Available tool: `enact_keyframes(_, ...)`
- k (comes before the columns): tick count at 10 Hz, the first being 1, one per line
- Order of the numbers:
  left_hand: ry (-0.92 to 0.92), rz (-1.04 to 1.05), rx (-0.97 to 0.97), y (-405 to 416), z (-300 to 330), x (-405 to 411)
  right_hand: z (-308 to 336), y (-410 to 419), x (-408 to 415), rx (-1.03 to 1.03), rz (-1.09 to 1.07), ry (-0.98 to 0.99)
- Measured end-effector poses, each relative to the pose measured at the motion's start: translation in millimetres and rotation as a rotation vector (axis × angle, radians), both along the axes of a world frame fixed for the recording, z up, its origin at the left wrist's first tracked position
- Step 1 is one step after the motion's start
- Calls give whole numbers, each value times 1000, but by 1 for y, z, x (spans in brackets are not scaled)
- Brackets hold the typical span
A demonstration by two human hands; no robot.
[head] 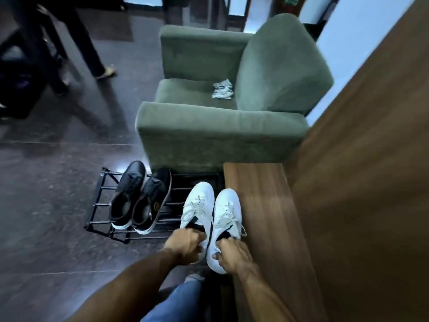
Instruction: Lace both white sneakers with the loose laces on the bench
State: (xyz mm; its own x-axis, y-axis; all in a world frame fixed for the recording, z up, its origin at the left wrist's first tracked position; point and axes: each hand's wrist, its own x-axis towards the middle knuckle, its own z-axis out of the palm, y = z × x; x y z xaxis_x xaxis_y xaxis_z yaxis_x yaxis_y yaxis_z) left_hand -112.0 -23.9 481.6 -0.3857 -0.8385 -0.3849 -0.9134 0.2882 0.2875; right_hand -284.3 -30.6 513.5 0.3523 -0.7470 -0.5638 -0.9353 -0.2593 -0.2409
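Two white sneakers are held side by side over the right end of a black shoe rack (99, 194), toes pointing away from me. My left hand (185, 246) grips the heel of the left sneaker (199, 205). The heel of the right sneaker (226, 212) is gripped by my right hand (232, 254). White laces run through the eyelets of both shoes, with loose ends hanging at the sides. The wooden bench (260, 205) runs along the right, touching distance from the shoes.
A pair of black sneakers (139, 196) sits on the rack's left half. Behind stands a green armchair (220, 126) with a crumpled patterned cloth (222, 89) on its seat. A wood-panelled wall (371, 159) is on the right. A person's legs (88, 49) stand far left on the dark floor.
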Motion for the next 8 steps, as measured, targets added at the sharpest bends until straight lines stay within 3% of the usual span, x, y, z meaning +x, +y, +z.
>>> enact_keyframes(3,69,279,-97,-86,-116,50,-113,-130,57,-86,245,11)
enact_keyframes(4,61,311,-159,-102,-146,53,-146,-150,64,-126,292,10)
enact_keyframes(5,-35,273,-68,-106,-163,46,-172,-146,68,-154,368,23)
enact_keyframes(7,-112,308,55,-106,-158,39,-177,-141,70,-72,281,21)
enact_keyframes(8,-116,321,73,-115,-132,39,-144,-146,69,-34,222,-24)
